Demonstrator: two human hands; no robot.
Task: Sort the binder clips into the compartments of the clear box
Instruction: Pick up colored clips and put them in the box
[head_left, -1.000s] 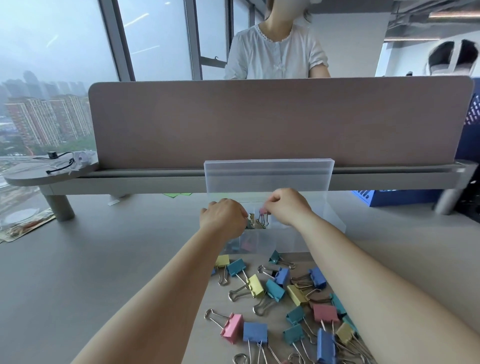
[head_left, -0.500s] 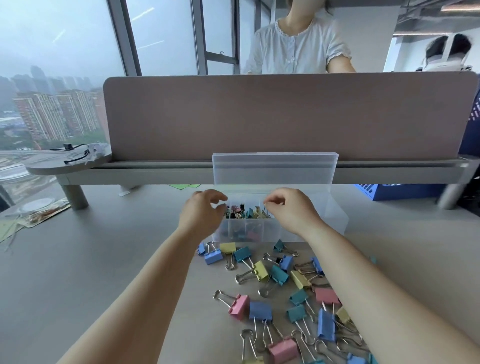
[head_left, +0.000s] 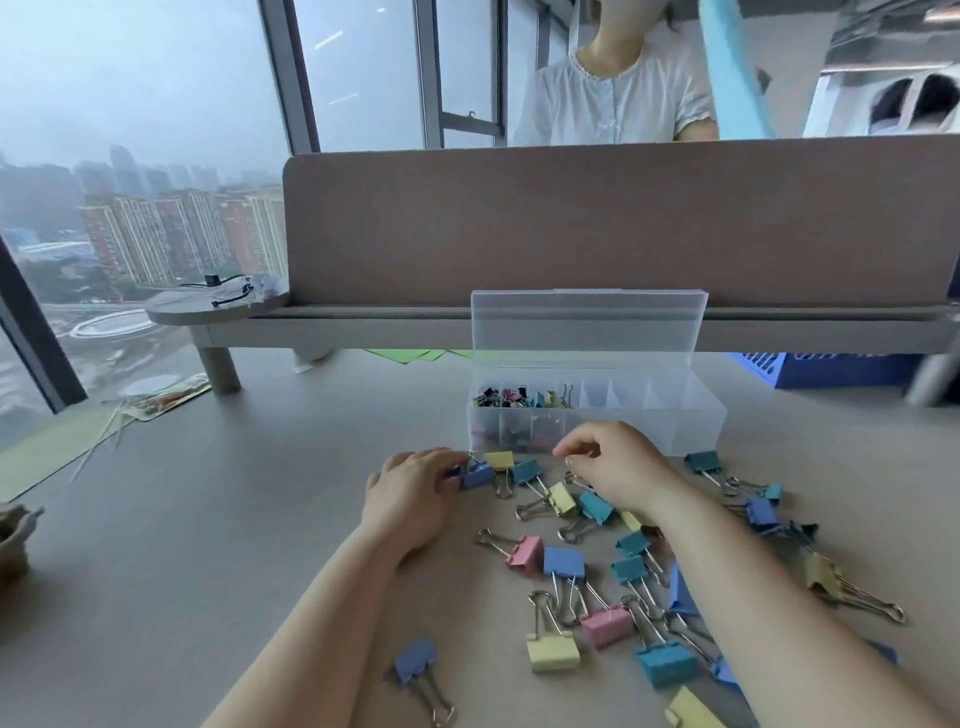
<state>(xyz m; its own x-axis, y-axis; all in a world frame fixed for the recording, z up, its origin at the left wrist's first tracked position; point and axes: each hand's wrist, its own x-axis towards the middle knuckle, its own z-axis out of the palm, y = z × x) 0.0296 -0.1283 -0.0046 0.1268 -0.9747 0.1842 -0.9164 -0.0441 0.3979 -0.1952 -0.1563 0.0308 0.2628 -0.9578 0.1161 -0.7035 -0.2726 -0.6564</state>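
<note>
The clear box (head_left: 696, 431) stands on the desk with its lid (head_left: 587, 322) upright. Its left compartments hold small binder clips (head_left: 511, 397); the right ones look bare. Several larger pastel clips lie loose in front of it. My left hand (head_left: 415, 493) rests on the desk and its fingertips pinch a blue clip (head_left: 480, 475) at the left edge of the pile. Beside that clip lie a yellow clip (head_left: 500, 460) and a teal clip (head_left: 525, 470). My right hand (head_left: 613, 467) hovers just above the pile in front of the box, fingers curled, thumb against forefinger, nothing visible between them.
A brown partition (head_left: 623, 223) on a raised shelf closes off the back of the desk, and a person sits behind it. Green paper (head_left: 410, 355) lies under the shelf, and a blue crate (head_left: 831, 366) stands at the right. Papers lie at the far left by the window.
Both hands have come down from over the box's left compartments to the loose pile. My left hand has taken hold of a blue clip. The camera has tilted and moved closer.
</note>
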